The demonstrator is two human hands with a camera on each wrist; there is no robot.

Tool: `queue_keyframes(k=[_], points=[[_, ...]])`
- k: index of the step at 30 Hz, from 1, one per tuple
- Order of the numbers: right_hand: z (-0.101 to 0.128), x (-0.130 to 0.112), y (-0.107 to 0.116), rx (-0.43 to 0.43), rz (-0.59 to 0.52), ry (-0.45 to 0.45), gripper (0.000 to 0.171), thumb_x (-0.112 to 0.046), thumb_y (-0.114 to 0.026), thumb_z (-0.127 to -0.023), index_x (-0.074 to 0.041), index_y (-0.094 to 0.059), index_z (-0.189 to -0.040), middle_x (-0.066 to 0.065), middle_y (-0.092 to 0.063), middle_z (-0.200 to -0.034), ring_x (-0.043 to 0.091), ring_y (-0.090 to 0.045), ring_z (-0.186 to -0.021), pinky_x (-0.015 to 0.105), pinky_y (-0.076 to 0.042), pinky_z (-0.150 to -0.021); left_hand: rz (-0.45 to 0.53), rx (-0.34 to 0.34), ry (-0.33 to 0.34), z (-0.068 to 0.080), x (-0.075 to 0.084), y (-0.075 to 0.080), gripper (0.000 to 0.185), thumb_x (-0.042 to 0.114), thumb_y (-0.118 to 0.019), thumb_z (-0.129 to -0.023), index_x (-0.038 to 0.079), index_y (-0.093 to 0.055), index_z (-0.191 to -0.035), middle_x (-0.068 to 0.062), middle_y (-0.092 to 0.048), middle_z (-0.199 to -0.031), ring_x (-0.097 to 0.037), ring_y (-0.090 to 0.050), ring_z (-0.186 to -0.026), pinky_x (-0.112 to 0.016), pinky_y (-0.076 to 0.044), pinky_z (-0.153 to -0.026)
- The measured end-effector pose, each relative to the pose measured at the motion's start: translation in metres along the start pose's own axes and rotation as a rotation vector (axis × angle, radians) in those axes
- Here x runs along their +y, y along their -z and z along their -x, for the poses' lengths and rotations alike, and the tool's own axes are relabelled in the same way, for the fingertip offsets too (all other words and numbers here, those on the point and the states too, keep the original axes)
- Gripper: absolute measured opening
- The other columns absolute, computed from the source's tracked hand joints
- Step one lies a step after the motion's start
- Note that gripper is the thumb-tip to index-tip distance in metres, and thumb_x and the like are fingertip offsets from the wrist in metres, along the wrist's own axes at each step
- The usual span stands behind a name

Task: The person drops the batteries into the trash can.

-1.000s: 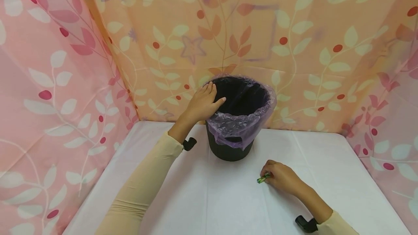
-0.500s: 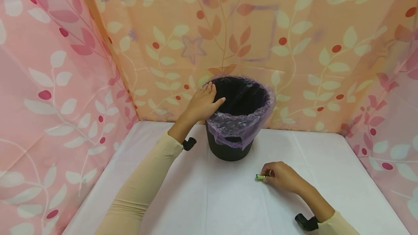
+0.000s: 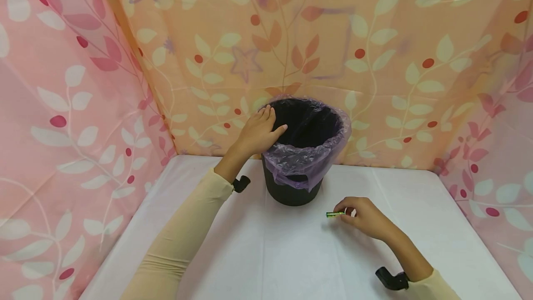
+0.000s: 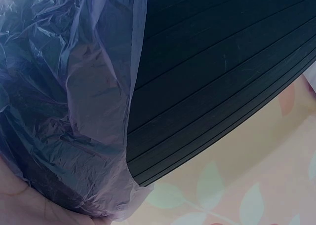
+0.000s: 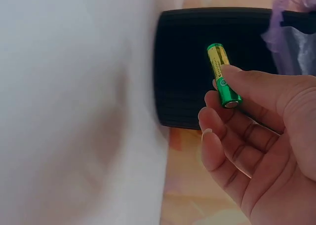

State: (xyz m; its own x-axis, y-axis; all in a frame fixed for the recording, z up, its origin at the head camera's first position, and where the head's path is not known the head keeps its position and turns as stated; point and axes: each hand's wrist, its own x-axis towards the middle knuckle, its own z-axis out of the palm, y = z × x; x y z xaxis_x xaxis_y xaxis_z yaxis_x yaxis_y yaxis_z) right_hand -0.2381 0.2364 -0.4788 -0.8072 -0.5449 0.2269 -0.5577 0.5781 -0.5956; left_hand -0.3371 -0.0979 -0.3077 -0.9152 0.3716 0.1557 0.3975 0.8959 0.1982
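A black trash bin (image 3: 287, 193) stands upright on the white-covered table, with a translucent purple bag (image 3: 300, 163) folded over its rim. My left hand (image 3: 258, 132) rests on the bin's left rim, its thumb extended over the opening. In the left wrist view, the crinkled bag (image 4: 94, 101) covers part of the bin's ribbed side (image 4: 212, 72), and only the hand's edge shows at lower left. My right hand (image 3: 362, 214) pinches a small green and gold battery (image 5: 217, 62) between thumb and fingers, above the table in front of the bin and to its right.
The white tablecloth (image 3: 291, 253) spreads under the bin. A floral orange curtain (image 3: 216, 59) hangs close behind it, with pink floral curtains (image 3: 75, 152) at both sides. Black wrist devices (image 3: 391, 279) are strapped to both wrists.
My right hand has risen slightly toward the bin with the battery, which has turned from slanted to nearly level in the head view. The left hand and the bin have stayed put.
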Motion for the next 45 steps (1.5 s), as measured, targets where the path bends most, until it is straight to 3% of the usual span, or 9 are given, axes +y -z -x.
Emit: queue_keyframes(k=[7,13,19,34,45], points=[[-0.003,-0.014,0.012,0.058,-0.016,-0.053,0.007,-0.018,-0.078,-0.090,-0.021,-0.077,-0.097,-0.011,-0.071,-0.088,0.005,-0.060,-0.075,0.025,-0.050,-0.061,0.005,-0.001,0.006,-0.001,-0.002,-0.002,0.080,0.056,-0.030,-0.107,-0.002,-0.015,-0.161,-0.017,-0.009,-0.169,-0.030,-0.007,-0.156,-0.040,0.001,-0.126],[-0.005,-0.020,0.018,0.085,-0.009,-0.075,0.008,-0.019,-0.078,-0.091,-0.024,-0.077,-0.097,-0.016,-0.068,-0.085,0.006,-0.061,-0.074,0.025,-0.050,-0.061,0.006,-0.005,-0.004,-0.001,-0.002,-0.002,0.081,0.056,-0.029,-0.107,-0.002,-0.014,-0.160,-0.017,-0.009,-0.169,-0.031,-0.007,-0.156,-0.041,0.001,-0.126],[-0.007,-0.028,0.028,0.138,0.001,-0.034,0.011,-0.018,-0.079,-0.090,-0.025,-0.077,-0.098,-0.017,-0.069,-0.085,0.006,-0.061,-0.073,0.025,-0.051,-0.060,0.014,0.000,0.004,-0.001,-0.003,-0.001,0.080,0.056,-0.030,-0.107,-0.002,-0.014,-0.160,-0.017,-0.009,-0.169,-0.031,-0.007,-0.156,-0.041,0.001,-0.126],[-0.017,-0.061,0.059,0.165,0.045,0.054,0.015,-0.015,-0.081,-0.087,-0.024,-0.078,-0.098,-0.016,-0.066,-0.075,0.005,-0.059,-0.070,0.027,-0.052,-0.059,0.006,-0.004,-0.004,0.000,-0.001,0.000,0.080,0.055,-0.030,-0.107,-0.002,-0.015,-0.160,-0.018,-0.010,-0.169,-0.032,-0.008,-0.156,-0.041,0.000,-0.126],[-0.028,-0.082,0.082,0.202,0.082,0.137,0.018,-0.010,-0.081,-0.086,-0.024,-0.078,-0.097,-0.018,-0.066,-0.078,0.005,-0.059,-0.071,0.025,-0.052,-0.060,0.007,-0.008,0.007,-0.001,0.000,-0.001,0.080,0.055,-0.030,-0.107,-0.002,-0.014,-0.161,-0.017,-0.009,-0.169,-0.031,-0.007,-0.156,-0.040,0.001,-0.126]])
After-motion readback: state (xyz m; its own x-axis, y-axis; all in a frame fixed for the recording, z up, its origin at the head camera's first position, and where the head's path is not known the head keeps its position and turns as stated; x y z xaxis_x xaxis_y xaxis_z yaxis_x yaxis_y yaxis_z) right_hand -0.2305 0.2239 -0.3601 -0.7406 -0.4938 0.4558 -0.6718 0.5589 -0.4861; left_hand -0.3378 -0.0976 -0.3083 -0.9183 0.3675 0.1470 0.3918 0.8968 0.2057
